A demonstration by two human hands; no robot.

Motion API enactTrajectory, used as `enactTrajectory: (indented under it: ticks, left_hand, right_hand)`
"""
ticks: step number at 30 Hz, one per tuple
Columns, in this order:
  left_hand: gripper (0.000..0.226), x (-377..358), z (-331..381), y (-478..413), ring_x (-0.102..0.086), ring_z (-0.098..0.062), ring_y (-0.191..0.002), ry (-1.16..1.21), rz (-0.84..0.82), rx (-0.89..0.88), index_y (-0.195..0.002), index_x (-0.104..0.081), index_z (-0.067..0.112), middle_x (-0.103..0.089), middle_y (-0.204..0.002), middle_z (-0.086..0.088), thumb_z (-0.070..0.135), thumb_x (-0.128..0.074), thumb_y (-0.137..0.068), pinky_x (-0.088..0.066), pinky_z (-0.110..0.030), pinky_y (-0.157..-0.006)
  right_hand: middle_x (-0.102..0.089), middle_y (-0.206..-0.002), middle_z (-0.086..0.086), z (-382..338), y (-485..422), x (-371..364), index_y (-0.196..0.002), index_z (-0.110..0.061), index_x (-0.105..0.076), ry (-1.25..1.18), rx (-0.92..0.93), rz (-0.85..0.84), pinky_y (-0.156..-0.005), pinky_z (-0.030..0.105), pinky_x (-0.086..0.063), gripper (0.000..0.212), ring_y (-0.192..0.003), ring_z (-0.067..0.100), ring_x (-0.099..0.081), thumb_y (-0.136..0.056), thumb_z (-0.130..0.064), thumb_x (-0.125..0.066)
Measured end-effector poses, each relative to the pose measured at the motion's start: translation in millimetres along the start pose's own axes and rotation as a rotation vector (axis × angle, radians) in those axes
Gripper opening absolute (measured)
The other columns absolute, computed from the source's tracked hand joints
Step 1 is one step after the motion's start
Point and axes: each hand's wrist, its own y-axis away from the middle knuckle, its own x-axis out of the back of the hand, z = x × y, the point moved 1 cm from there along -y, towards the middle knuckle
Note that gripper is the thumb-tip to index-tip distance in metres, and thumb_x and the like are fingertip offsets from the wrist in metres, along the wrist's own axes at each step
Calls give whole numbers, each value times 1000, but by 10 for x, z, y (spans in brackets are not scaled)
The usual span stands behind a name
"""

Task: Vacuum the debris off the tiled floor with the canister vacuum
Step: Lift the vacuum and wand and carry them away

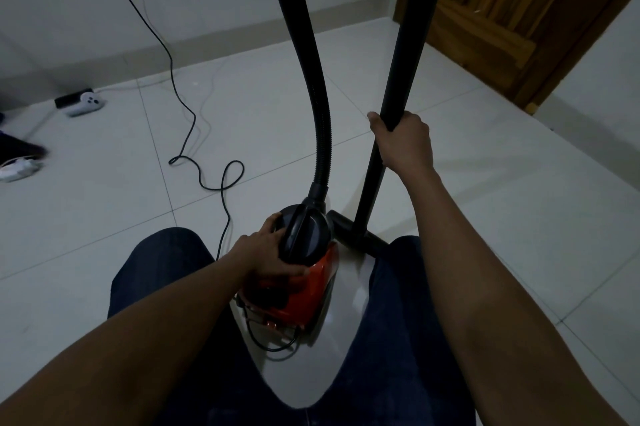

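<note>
Right hand (403, 143) grips smooth black wand (394, 79); left hand (266, 252) clasps glossy red canister (311, 294) under ribbed hose (320, 120)

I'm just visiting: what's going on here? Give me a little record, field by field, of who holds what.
left hand: grips the black round front of the red plastic canister vacuum
right hand: grips the black rigid wand
hose: black ribbed hose rises from the canister's front
nozzle: black floor nozzle on the pale tiled floor, beside the canister
cord: black power cord looped on the tiles
debris: none I can make out
</note>
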Motion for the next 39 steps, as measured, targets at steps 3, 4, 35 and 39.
enactTrajectory:
  ticks: [3, 4, 35, 39]
  left_hand:
    - [102, -50, 42, -26, -51, -30, -128, 131, 64, 76, -145, -44, 35, -5, -163, 8, 95, -43, -63, -45, -49, -104]
    - [98, -67, 45, -37, -52, -30, -127, 144, 75, 82, -143, -48, 33, -7, -162, 7, 93, -41, -66, -46, -49, -103]
    - [63, -109, 15, -139, -60, -24, -108, 192, 118, 115, -127, -62, 31, -27, -150, 5, 67, -51, -77, -52, -44, -94]
    - [62, -119, 14, -142, -60, -24, -107, 193, 119, 112, -126, -62, 31, -27, -149, 5, 67, -51, -77, -52, -44, -93]
  right_hand:
    - [-68, -88, 4, -9, 5, 3, -102, -9, -66, 1, -1, 0, -73, 39, -59, 49, -80, 26, -69, -93, -57, -59]
    - [-67, -88, 4, -9, 8, 5, -102, -9, -66, 4, 0, 1, -73, 38, -59, 49, -81, 26, -69, -93, -57, -59]
    - [-67, -87, 3, 5, 6, -11, -96, -12, -64, -10, -10, 16, -75, 41, -59, 47, -80, 24, -68, -93, -58, -59]
    - [-67, -88, 2, 1, 20, -18, -99, -11, -65, -11, -1, 17, -74, 38, -58, 47, -82, 23, -67, -93, -57, -59]
